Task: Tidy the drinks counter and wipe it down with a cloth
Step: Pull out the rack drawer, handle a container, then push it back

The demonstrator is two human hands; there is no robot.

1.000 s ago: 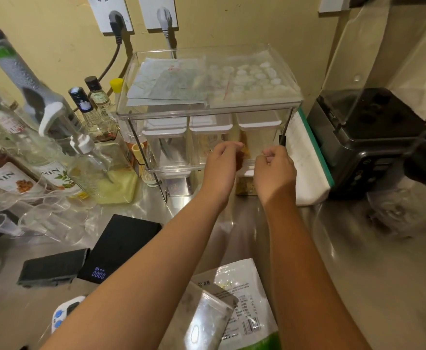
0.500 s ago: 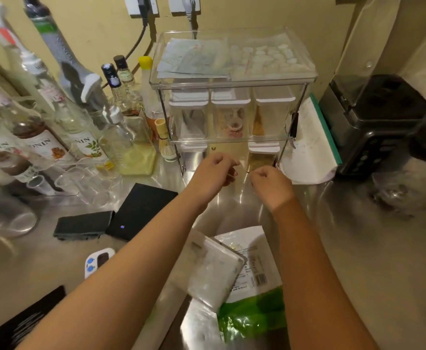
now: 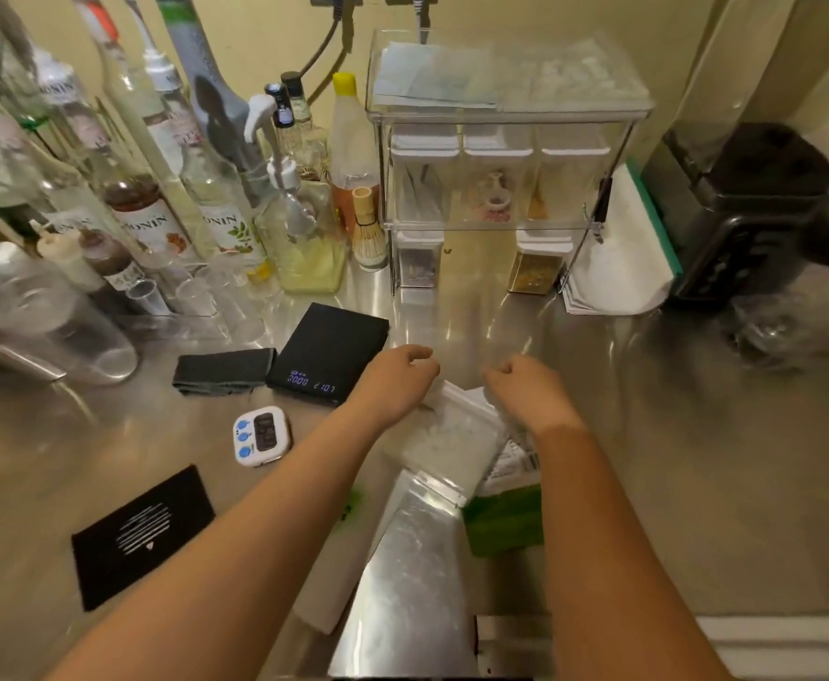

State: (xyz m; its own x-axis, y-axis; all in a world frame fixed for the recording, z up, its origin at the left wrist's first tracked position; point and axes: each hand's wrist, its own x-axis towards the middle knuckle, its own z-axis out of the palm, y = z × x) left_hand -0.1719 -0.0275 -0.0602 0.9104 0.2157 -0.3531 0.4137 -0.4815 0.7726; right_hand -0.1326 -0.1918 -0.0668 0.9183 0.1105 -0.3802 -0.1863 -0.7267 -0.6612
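Both my hands hover low over the steel counter (image 3: 697,435), in front of the clear shelf organiser (image 3: 501,115). My left hand (image 3: 400,380) has its fingers curled, and nothing shows in them; its heel is over the top corner of a clear zip bag (image 3: 452,439). My right hand (image 3: 525,390) is also curled like a loose fist above that bag's right edge. A green-bottomed packet (image 3: 503,518) lies under the zip bag. A folded black cloth (image 3: 223,371) lies to the left, beside the black scale (image 3: 329,358).
Syrup bottles (image 3: 147,213) and small cups crowd the back left. A white timer (image 3: 261,435) and a black card (image 3: 142,533) lie at the front left. A white folded towel (image 3: 619,258) leans by the organiser, and a black blender base (image 3: 746,204) stands at the right.
Both hands have drawn back from the organiser's lower shelf toward me and now sit over the zip bag. The view has tilted down.
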